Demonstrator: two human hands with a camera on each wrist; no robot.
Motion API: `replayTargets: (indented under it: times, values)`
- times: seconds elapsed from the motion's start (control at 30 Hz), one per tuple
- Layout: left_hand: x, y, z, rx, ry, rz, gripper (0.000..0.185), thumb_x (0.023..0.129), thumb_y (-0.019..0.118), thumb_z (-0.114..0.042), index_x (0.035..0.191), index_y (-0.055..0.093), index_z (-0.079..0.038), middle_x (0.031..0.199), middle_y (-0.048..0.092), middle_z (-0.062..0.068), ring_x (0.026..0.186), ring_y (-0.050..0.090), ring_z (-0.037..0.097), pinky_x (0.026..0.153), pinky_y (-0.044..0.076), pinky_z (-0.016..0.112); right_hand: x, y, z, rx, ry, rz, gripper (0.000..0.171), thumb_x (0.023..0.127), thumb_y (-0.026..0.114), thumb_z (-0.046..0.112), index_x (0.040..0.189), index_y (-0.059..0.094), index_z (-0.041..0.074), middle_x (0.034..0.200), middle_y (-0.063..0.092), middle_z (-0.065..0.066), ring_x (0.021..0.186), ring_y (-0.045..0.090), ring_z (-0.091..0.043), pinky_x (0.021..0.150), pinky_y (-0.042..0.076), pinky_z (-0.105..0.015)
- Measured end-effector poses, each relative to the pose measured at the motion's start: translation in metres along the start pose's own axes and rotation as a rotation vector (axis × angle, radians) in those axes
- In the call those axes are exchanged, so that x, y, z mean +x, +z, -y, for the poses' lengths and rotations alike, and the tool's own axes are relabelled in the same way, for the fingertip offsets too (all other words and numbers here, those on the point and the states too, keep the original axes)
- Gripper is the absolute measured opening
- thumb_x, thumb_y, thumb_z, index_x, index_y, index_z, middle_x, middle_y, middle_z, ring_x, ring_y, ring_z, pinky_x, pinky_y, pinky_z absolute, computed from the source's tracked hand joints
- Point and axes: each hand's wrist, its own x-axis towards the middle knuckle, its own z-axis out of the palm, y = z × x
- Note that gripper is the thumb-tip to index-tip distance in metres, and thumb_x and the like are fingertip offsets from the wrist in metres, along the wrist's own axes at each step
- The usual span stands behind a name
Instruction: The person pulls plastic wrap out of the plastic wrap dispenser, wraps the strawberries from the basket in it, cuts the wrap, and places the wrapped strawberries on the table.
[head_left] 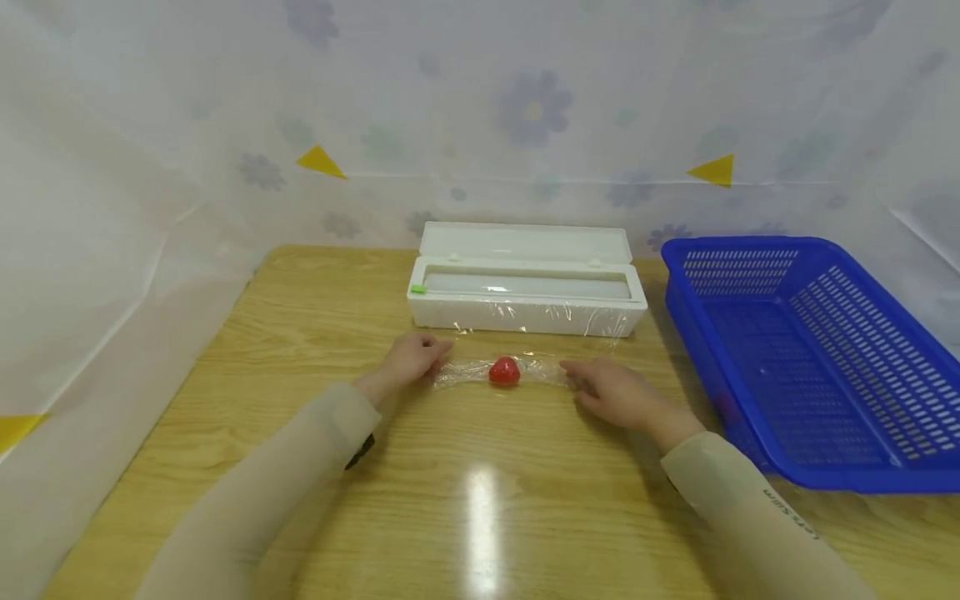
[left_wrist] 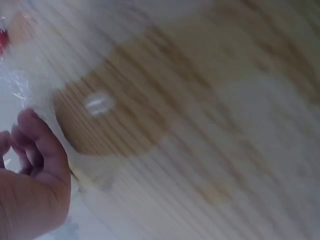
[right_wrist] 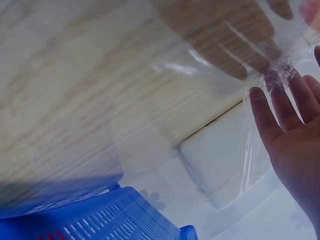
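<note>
A small red round object [head_left: 504, 371] lies on the wooden table [head_left: 480, 500], wrapped in a strip of clear plastic film [head_left: 536, 368] that stretches out to both sides. My left hand [head_left: 429, 358] grips the film's left end with curled fingers [left_wrist: 35, 145]. On the other side, my right hand [head_left: 581, 382] pinches the right end, and the film bunches at its fingertips [right_wrist: 265, 107]. Each hand sits a short way from the red object. The left wrist view is blurred.
A white cling film dispenser box [head_left: 525, 287] stands open just behind the hands, with loose film hanging over its front. A blue slotted basket [head_left: 810, 358] sits at the right, close to my right forearm. A flowered sheet covers the walls around the table.
</note>
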Motion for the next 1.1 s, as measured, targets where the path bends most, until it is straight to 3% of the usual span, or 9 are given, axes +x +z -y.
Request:
replayTargets:
  times: [0.07, 0.17, 0.3, 0.57, 0.73, 0.83, 0.9, 1.0, 1.1]
  values:
    - [0.002, -0.004, 0.003, -0.007, -0.022, -0.072, 0.038, 0.094, 0.054, -0.032, 0.064, 0.053, -0.009, 0.053, 0.046, -0.005, 0.049, 0.043, 0.008, 0.049, 0.038, 0.021, 0.000, -0.001, 0.001, 0.000, 0.006, 0.004, 0.045, 0.083, 0.062, 0.008, 0.126, 0.054, -0.002, 0.107, 0.067, -0.017, 0.100, 0.062, -0.034, 0.088, 0.048, -0.048]
    - [0.006, -0.010, 0.007, -0.006, 0.003, -0.164, 0.031, 0.092, 0.057, -0.029, 0.076, 0.063, -0.004, 0.057, 0.048, -0.005, 0.053, 0.042, 0.007, 0.052, 0.036, 0.020, 0.001, -0.002, 0.003, -0.003, 0.024, 0.025, 0.044, 0.083, 0.062, 0.009, 0.126, 0.055, -0.001, 0.110, 0.066, -0.018, 0.102, 0.061, -0.035, 0.089, 0.047, -0.048]
    - [0.011, -0.014, 0.010, -0.017, 0.062, -0.213, 0.025, 0.091, 0.058, -0.020, 0.097, 0.067, 0.003, 0.072, 0.058, 0.003, 0.062, 0.045, 0.008, 0.058, 0.039, 0.020, 0.001, -0.004, 0.006, -0.006, 0.042, 0.042, 0.043, 0.083, 0.062, 0.010, 0.125, 0.056, 0.000, 0.111, 0.065, -0.018, 0.102, 0.061, -0.035, 0.090, 0.047, -0.048]
    - [0.018, -0.020, 0.013, 0.024, 0.053, -0.201, 0.022, 0.091, 0.058, -0.017, 0.096, 0.067, 0.002, 0.092, 0.066, 0.014, 0.075, 0.051, 0.013, 0.067, 0.041, 0.021, 0.003, -0.003, 0.007, -0.003, 0.059, 0.036, 0.040, 0.083, 0.063, 0.010, 0.121, 0.058, 0.000, 0.109, 0.066, -0.017, 0.102, 0.061, -0.034, 0.090, 0.047, -0.048]
    - [0.021, -0.024, 0.016, 0.050, -0.043, -0.220, 0.032, 0.089, 0.061, -0.032, 0.082, 0.065, -0.001, 0.075, 0.060, 0.004, 0.066, 0.048, 0.012, 0.058, 0.040, 0.021, 0.005, -0.002, 0.006, 0.021, 0.060, 0.037, 0.040, 0.084, 0.062, 0.011, 0.122, 0.057, -0.001, 0.111, 0.065, -0.017, 0.104, 0.061, -0.034, 0.091, 0.046, -0.048]
    - [0.022, -0.028, 0.017, 0.110, -0.104, -0.235, 0.040, 0.085, 0.062, -0.044, 0.082, 0.063, -0.004, 0.075, 0.058, 0.002, 0.067, 0.050, 0.015, 0.058, 0.042, 0.025, 0.006, -0.002, 0.006, 0.060, 0.078, 0.015, 0.038, 0.086, 0.060, 0.011, 0.121, 0.057, -0.002, 0.113, 0.065, -0.019, 0.107, 0.060, -0.036, 0.093, 0.045, -0.049]
    - [0.025, -0.031, 0.017, 0.140, -0.094, -0.232, 0.045, 0.084, 0.062, -0.048, 0.091, 0.062, -0.003, 0.085, 0.061, 0.006, 0.075, 0.054, 0.019, 0.065, 0.045, 0.029, 0.008, -0.002, 0.005, 0.076, 0.100, -0.016, 0.034, 0.086, 0.059, 0.010, 0.117, 0.060, -0.003, 0.111, 0.065, -0.019, 0.106, 0.060, -0.037, 0.092, 0.046, -0.049]
    - [0.030, -0.037, 0.018, 0.153, -0.024, -0.205, 0.047, 0.085, 0.062, -0.046, 0.101, 0.061, -0.002, 0.099, 0.063, 0.013, 0.088, 0.056, 0.024, 0.079, 0.047, 0.036, 0.011, -0.004, 0.005, 0.084, 0.196, -0.062, 0.025, 0.087, 0.058, 0.012, 0.108, 0.064, 0.000, 0.105, 0.068, -0.017, 0.099, 0.062, -0.035, 0.087, 0.048, -0.049]
    - [0.035, -0.043, 0.022, 0.166, 0.064, -0.154, 0.041, 0.087, 0.063, -0.040, 0.100, 0.063, -0.001, 0.098, 0.065, 0.015, 0.087, 0.056, 0.025, 0.081, 0.046, 0.037, 0.016, -0.008, 0.005, 0.049, 0.321, -0.121, 0.016, 0.089, 0.057, 0.014, 0.096, 0.067, 0.004, 0.092, 0.069, -0.010, 0.084, 0.063, -0.027, 0.076, 0.049, -0.044]
